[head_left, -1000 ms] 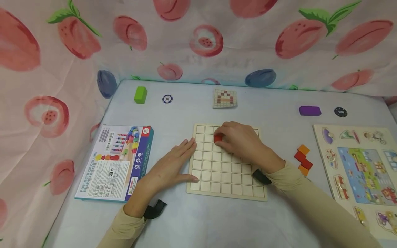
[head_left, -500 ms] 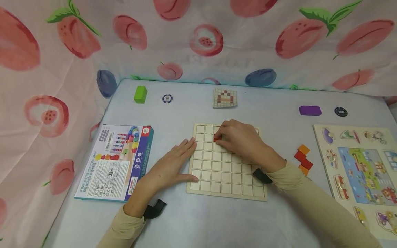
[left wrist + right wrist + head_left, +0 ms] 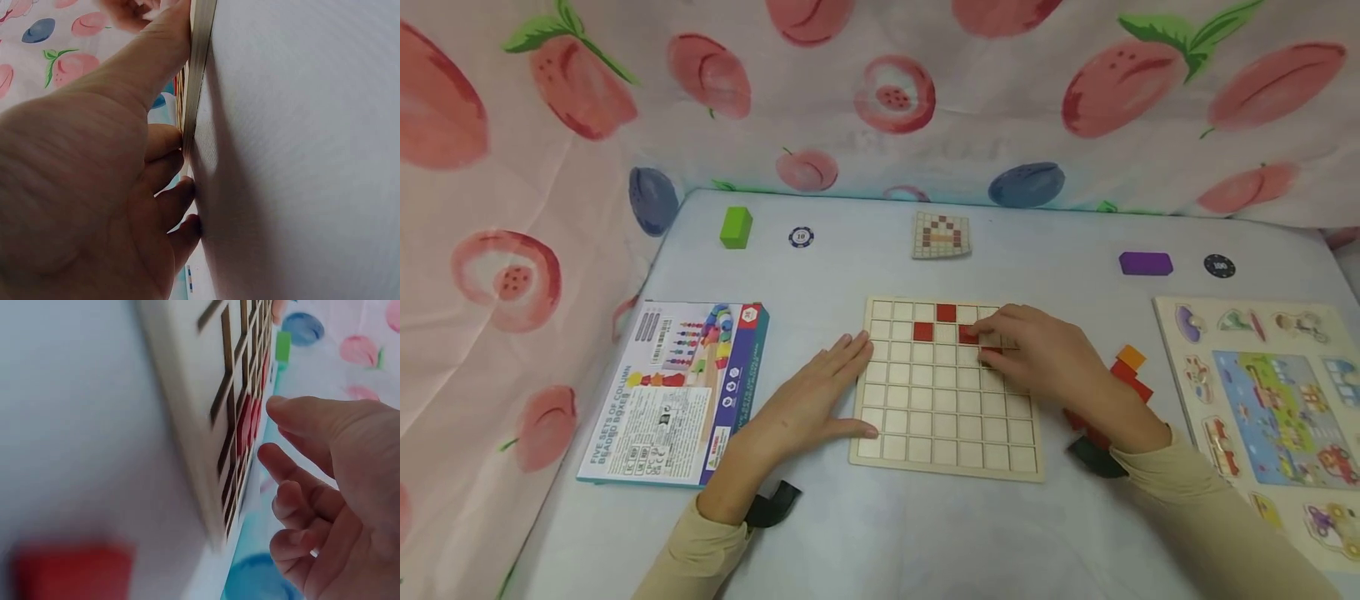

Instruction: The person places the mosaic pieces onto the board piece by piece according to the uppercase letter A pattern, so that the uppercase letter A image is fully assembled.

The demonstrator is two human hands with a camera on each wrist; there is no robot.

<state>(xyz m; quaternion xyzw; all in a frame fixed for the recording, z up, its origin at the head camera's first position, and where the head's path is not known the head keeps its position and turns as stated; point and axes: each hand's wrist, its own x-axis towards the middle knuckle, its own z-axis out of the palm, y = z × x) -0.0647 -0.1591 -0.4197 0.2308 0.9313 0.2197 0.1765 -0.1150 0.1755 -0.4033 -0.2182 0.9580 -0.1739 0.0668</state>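
A wooden grid board (image 3: 910,423) lies on the table, with several red square tiles (image 3: 923,332) in the cells of its upper part. My left hand (image 3: 808,400) rests along the board's left side, fingers straight and thumb on the lower left corner; the left wrist view shows the fingertips against its edge. Over the board's right side is my right hand (image 3: 1048,354), holding nothing. Its thumb and index finger are apart in the right wrist view, close to red tiles (image 3: 244,425) in the grid. The hand covers the board's upper right cells.
Right of the board lie loose tiles, an orange tile (image 3: 1130,358) among them, partly behind my right forearm. A pattern card (image 3: 941,235) is behind the board. A boxed toy (image 3: 662,392) stands left, a picture puzzle (image 3: 1262,417) right. Green (image 3: 736,227) and purple (image 3: 1146,263) blocks lie farther back.
My right hand has let go of the red tile, now in a cell left of the top one, and moved right, uncovering other red tiles. The left hand has stayed put.
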